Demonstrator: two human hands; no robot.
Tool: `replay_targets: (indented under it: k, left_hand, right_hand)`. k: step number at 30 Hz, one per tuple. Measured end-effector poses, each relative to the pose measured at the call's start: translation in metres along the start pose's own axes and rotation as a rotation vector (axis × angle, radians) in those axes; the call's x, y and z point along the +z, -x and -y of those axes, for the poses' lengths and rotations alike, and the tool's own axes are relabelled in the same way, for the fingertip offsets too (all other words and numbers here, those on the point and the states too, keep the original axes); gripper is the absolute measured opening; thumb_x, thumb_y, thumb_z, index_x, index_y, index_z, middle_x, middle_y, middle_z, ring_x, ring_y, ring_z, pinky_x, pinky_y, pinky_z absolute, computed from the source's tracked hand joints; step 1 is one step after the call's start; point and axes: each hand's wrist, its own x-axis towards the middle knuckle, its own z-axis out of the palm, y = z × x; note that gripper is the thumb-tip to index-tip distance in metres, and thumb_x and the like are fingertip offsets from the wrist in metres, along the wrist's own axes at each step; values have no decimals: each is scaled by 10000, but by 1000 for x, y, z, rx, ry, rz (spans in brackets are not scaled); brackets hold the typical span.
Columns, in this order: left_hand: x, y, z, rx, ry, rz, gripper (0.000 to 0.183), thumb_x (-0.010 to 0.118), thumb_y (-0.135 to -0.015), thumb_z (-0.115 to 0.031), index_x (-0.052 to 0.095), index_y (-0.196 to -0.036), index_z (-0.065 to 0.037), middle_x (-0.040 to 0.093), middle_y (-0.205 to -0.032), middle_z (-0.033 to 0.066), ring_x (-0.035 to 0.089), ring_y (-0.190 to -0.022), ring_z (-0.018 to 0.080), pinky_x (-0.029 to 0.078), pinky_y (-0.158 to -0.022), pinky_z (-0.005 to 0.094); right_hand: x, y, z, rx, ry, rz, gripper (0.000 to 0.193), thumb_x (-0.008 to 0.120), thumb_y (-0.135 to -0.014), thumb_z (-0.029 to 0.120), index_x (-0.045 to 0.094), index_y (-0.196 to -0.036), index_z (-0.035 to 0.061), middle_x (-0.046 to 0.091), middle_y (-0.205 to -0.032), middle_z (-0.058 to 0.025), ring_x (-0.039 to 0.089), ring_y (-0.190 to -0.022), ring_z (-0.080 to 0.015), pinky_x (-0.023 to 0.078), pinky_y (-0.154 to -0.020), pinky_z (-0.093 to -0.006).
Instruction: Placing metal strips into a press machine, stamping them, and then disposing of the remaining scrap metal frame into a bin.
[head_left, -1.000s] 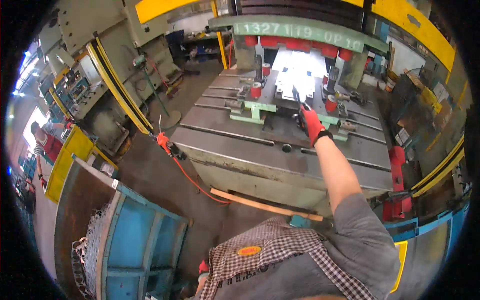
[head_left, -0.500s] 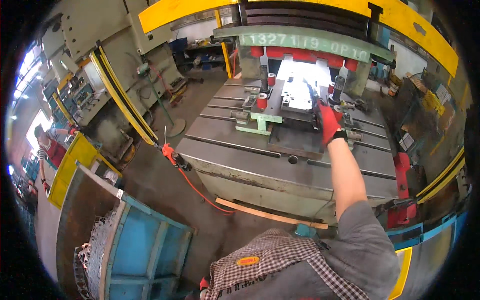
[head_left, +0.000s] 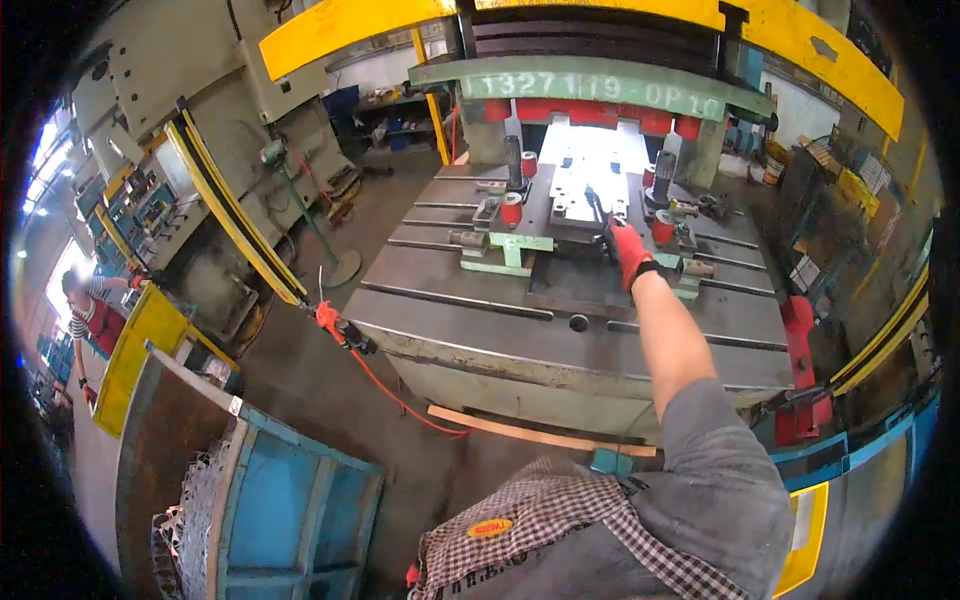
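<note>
My right hand point(head_left: 632, 252), in a red glove, reaches out over the press bed point(head_left: 440, 300). Its fingers are wrapped round a dark, slim-nosed hand tool point(head_left: 608, 238) whose exact kind I cannot make out. The tool's narrow end points at the brightly lit die plate point(head_left: 590, 180), close to the plate's near edge. Dark posts point(head_left: 514, 160) and red cylinders point(head_left: 511, 208) stand on either side of that plate. Of my left hand point(head_left: 413, 575) only a red patch of glove shows beside the checked apron, so its fingers are hidden.
A green beam point(head_left: 600, 85) and yellow bar point(head_left: 360, 32) span above the die. A blue bin point(head_left: 290, 490) of metal scrap stands at the left, near a red hose point(head_left: 395, 395) and wooden strip point(head_left: 540, 432). Another person point(head_left: 100, 320) is beyond a yellow panel at far left.
My right hand and the tool have moved left and nearer along the die plate, the tool's tip lower now. The whole view has shifted slightly.
</note>
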Motion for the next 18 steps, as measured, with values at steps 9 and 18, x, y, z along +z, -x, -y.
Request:
replay_targets:
  k: [9, 18]
  left_hand:
    - [-3, 6, 3, -23, -7, 6, 459, 521, -800, -411, 583, -1074, -49, 578, -1097, 196, 555, -1032, 341, 446, -867, 427]
    - [-6, 14, 10, -33, -7, -5, 459, 503, -813, -404, 571, -1091, -44, 571, -1109, 199, 552, -1038, 344, 444, -870, 433]
  right_hand:
    - [-1, -26, -15, -40, 180, -104, 337, 483, -887, 332, 589, -1019, 42, 635, -848, -150, 602, -750, -256, 462, -660, -352]
    - [13, 10, 54, -189, 896, -127, 332, 481, -875, 241, 544, -1145, 57, 602, -1028, -230, 577, -982, -347, 476, -810, -410]
